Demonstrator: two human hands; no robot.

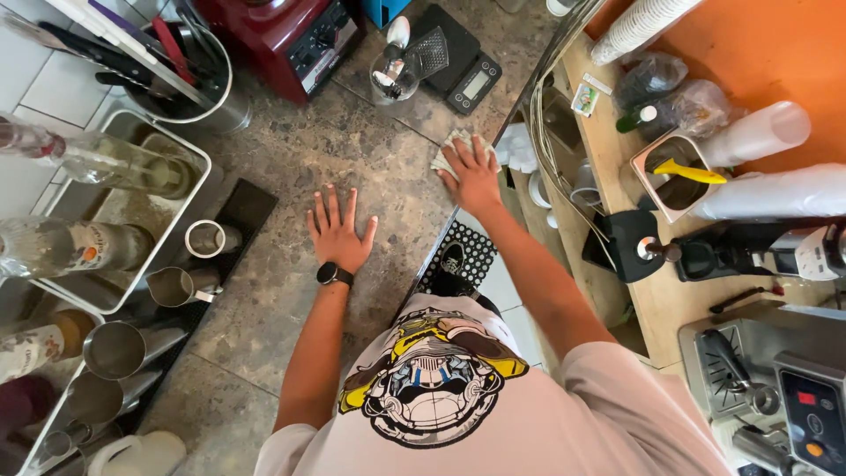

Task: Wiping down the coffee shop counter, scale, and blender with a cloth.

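My left hand (337,230) lies flat, fingers spread, on the speckled stone counter (291,159); a black watch sits on its wrist. My right hand (471,172) presses down on a crumpled pale cloth (449,145) near the counter's right edge. The cloth shows only around my fingers. Neither hand holds anything else.
Metal jugs (115,348) stand on a black mat at the left beside white trays with glass bottles (106,159). A red blender base (282,35), a utensil pot (189,84) and a black scale (471,79) stand at the back. Right: wooden shelf, cup stacks (758,132), coffee gear (784,388).
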